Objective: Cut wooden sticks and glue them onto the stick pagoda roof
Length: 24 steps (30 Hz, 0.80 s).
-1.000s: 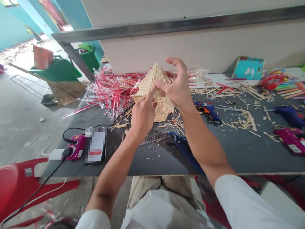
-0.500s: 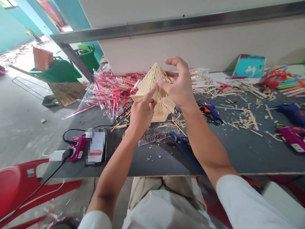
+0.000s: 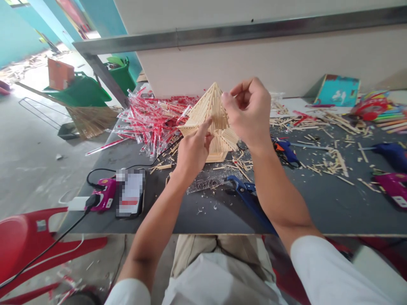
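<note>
A pyramid-shaped model made of thin wooden sticks [image 3: 211, 108] is held up above the dark grey table [image 3: 311, 203]. My left hand [image 3: 192, 152] grips its lower left side, thumb lying on the sloped face. My right hand [image 3: 249, 112] is at its right slope near the peak, fingers curled and pinched together against the sticks. What the right fingertips pinch is too small to make out.
A heap of red-and-clear stick wrappers [image 3: 152, 120] lies behind the model. Blue-handled cutters [image 3: 246, 192], a clear ruler [image 3: 205, 184], a phone [image 3: 129, 197], a pink charger [image 3: 103, 195], glue guns [image 3: 288, 150] and loose stick offcuts [image 3: 330, 154] litter the table. A red chair [image 3: 22, 239] stands left.
My right hand has lifted toward the pyramid's peak and its fingers, spread a second ago, have curled into a pinch. The left hand keeps its grip.
</note>
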Available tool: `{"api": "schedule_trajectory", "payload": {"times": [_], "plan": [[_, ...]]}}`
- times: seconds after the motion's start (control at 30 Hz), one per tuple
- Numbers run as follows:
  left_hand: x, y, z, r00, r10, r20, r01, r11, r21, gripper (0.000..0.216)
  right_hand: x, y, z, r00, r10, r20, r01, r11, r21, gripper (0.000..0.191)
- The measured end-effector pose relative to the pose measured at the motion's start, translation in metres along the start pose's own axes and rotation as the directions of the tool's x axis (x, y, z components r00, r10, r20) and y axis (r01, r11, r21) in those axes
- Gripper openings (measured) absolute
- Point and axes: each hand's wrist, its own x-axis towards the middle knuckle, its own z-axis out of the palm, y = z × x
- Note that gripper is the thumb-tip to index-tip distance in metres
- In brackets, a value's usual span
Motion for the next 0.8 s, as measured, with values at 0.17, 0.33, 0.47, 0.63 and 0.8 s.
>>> {"api": "schedule_trajectory", "payload": {"times": [0.17,0.33,0.47,0.63,0.8], "plan": [[-0.001,0.0,0.001,1.0,0.001,-0.001,-0.001,1.0,0.03,0.047,0.012,0.025,0.003,0.995,0.021,0.097,-0.034,0.99,0.139,0.042],[-0.002,-0.002,0.001,1.0,0.002,0.008,-0.002,0.999,0.047,0.046,0.012,0.024,0.005,0.988,-0.042,0.146,0.026,0.994,0.109,0.037],[-0.001,-0.002,0.0,1.0,0.017,-0.005,-0.017,0.999,0.046,0.045,0.009,0.008,0.003,0.981,-0.072,0.182,0.061,0.996,0.067,0.042],[0.0,-0.001,-0.001,1.0,0.013,-0.007,-0.012,0.999,0.038,0.045,0.007,0.002,0.0,0.971,-0.127,0.205,0.128,0.992,0.007,0.06],[-0.001,-0.003,0.0,1.0,0.016,0.002,-0.017,0.998,0.052,0.046,0.004,0.006,0.004,0.98,-0.131,0.15,0.146,0.985,-0.094,0.075]]}}
